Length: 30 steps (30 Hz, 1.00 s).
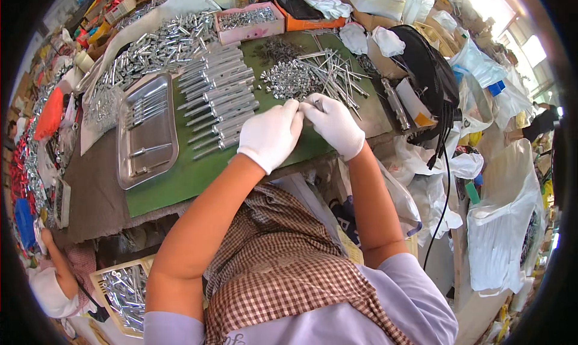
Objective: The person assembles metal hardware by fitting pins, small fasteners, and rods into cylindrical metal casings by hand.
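Over the green mat (180, 182), left hand (269, 134) and right hand (335, 126), both white-gloved, are brought together, fingertips touching; a small metal piece (317, 104) is pinched in the right fingers (313, 102), left fingers curled, contents hidden; loose bolts (313, 74) just beyond the fingertips, assembled anchors (217, 98) left, steel tray (146, 128) further left

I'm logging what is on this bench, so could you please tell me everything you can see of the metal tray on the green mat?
The metal tray is a shallow, shiny rectangular pan with rounded corners and a raised rim, steel by its look. It lies flat on the green mat, at its left end, its long side running away from the person. A few long metal rods lie inside, mostly at the far end, and much of its floor is bare. A row of assembled bolts lies just to its right. Neither gloved hand touches it.
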Tool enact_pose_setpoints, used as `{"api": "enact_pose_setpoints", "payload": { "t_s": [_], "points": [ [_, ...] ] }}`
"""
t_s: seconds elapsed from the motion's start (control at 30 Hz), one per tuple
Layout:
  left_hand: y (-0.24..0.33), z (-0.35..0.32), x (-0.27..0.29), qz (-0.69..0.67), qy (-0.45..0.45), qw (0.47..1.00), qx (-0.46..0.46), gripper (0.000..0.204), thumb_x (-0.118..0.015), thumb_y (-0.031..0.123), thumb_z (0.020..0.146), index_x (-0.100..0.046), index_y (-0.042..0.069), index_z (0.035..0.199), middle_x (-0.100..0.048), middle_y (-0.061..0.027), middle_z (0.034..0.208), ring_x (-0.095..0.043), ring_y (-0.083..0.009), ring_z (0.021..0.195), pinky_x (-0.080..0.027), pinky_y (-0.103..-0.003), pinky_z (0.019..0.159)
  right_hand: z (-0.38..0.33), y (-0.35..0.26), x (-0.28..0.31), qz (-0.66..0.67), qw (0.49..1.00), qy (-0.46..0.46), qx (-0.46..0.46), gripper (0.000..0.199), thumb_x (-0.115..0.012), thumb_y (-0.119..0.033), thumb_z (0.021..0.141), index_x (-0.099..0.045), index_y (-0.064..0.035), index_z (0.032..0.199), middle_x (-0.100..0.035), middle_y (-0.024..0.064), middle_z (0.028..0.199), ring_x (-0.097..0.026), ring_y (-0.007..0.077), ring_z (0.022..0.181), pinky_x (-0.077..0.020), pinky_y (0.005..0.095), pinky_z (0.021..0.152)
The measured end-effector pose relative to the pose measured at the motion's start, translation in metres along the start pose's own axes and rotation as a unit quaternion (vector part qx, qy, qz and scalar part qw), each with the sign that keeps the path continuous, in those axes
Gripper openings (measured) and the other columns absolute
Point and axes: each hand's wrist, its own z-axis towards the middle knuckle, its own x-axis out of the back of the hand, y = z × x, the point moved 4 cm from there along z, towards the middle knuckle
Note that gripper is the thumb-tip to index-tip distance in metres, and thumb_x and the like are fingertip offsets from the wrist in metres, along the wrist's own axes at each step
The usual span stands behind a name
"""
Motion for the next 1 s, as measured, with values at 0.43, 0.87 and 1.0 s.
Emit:
{"api": "enact_pose_setpoints", "payload": {
  "t_s": [0.43, 0.87, 1.0],
  "points": [
    [-0.017, 0.052, -0.006, -0.058, -0.043, 0.996, 0.048, 0.032, -0.047, 0.035, 0.098, -0.061, 0.011, 0.115, -0.07, -0.0206, 0.093, -0.067, -0.0413, 0.089, -0.051, -0.051, 0.079, 0.053, 0.011, 0.03, 0.074, 0.988, -0.033, -0.131, 0.026, -0.064, -0.027, 0.096, -0.067, -0.0021, 0.091, -0.063, 0.0003, 0.073, -0.053, 0.0077, 0.063, -0.043, 0.0254, 0.058],
    [-0.022, 0.046, -0.01, -0.056, -0.087, 0.991, 0.081, 0.03, -0.058, 0.024, 0.092, -0.064, 0.009, 0.117, -0.069, -0.0218, 0.102, -0.065, -0.0412, 0.097, -0.051, -0.048, 0.085, 0.056, -0.012, 0.026, -0.226, 0.964, -0.006, 0.14, 0.016, -0.069, -0.019, 0.087, -0.073, -0.0076, 0.098, -0.069, 0.0118, 0.096, -0.067, 0.0263, 0.088, -0.0514, 0.0356, 0.08],
    [-0.022, 0.039, -0.006, -0.079, -0.04, 0.994, 0.064, 0.024, -0.056, 0.021, 0.093, -0.064, 0.008, 0.111, -0.069, -0.021, 0.098, -0.066, -0.04, 0.092, -0.051, -0.049, 0.082, 0.052, -0.016, 0.041, -0.181, 0.972, 0.033, 0.146, 0.013, -0.071, -0.019, 0.085, -0.073, -0.0083, 0.091, -0.068, 0.0112, 0.095, -0.067, 0.028, 0.084, -0.0525, 0.0363, 0.079]
  ]
}}
